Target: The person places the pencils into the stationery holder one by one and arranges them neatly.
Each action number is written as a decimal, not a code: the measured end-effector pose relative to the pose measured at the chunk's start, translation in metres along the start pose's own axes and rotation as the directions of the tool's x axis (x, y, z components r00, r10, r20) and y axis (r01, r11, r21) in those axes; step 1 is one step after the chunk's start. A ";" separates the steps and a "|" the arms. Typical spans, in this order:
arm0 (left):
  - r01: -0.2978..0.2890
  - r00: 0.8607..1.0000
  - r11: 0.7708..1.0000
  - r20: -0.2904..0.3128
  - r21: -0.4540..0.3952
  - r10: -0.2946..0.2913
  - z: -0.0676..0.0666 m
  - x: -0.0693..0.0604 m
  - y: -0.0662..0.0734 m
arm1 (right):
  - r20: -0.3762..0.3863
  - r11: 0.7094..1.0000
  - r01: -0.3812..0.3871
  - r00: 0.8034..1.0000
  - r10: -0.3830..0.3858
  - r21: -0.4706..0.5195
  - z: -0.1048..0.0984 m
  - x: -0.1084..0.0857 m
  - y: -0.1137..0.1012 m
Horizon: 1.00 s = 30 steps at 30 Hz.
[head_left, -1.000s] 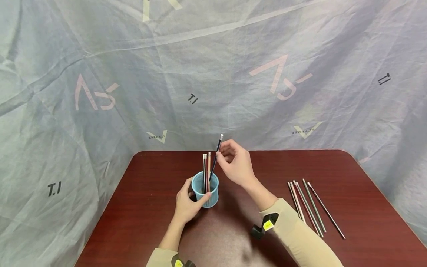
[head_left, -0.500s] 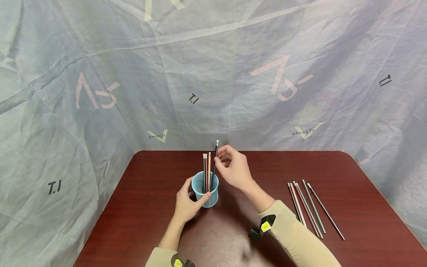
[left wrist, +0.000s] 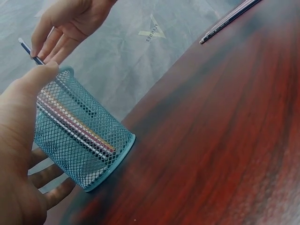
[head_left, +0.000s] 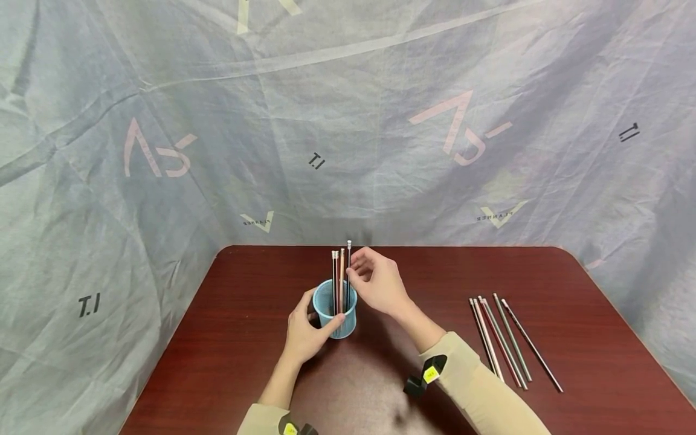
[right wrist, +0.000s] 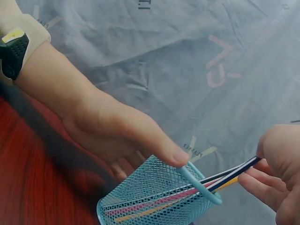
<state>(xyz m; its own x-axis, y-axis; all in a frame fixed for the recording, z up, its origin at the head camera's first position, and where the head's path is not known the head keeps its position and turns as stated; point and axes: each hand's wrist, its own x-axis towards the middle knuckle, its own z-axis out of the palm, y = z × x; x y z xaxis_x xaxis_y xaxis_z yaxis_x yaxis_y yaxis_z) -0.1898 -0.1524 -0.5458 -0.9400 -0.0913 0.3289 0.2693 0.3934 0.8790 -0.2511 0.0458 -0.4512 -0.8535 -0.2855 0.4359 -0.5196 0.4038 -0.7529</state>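
In the head view my left hand (head_left: 306,336) holds a light blue mesh pencil cup (head_left: 350,321) upright on the table, thumb across its near side. Several pencils (head_left: 335,281) with pale ends up stand in it. My right hand (head_left: 383,285) pinches a dark pencil (head_left: 349,260) at its upper part, between thumb and fingers. The pencil's lower end is inside the cup, and the left wrist view shows it through the mesh (left wrist: 89,110), above the cup's bottom. From the right wrist view, my right hand (right wrist: 276,176) stays just outside the cup's rim (right wrist: 206,190).
Several loose pencils (head_left: 513,337) lie side by side, slightly fanned, on the right of the dark red table (head_left: 234,314). My right forearm passes close to their left. A grey printed cloth (head_left: 348,121) hangs behind the table and at its sides.
My right hand has moved down and slightly left, lowering the dark pencil deeper into the cup. The pencil has turned from tilted to nearly upright. The left hand and the cup have stayed put.
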 end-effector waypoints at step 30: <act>0.006 1.000 1.000 0.023 -0.008 -0.006 0.000 0.000 0.001 | 0.033 0.992 -0.092 0.995 0.096 -0.090 0.015 -0.003 0.017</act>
<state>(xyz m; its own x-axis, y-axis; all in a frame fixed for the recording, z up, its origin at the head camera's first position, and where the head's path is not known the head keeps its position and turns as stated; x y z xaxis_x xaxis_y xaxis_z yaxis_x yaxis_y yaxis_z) -0.1897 -0.1523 -0.5453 -0.9461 -0.0730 0.3155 0.2651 0.3851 0.8840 -0.2565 0.0407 -0.4722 -0.8975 -0.2737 0.3457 -0.4400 0.5049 -0.7426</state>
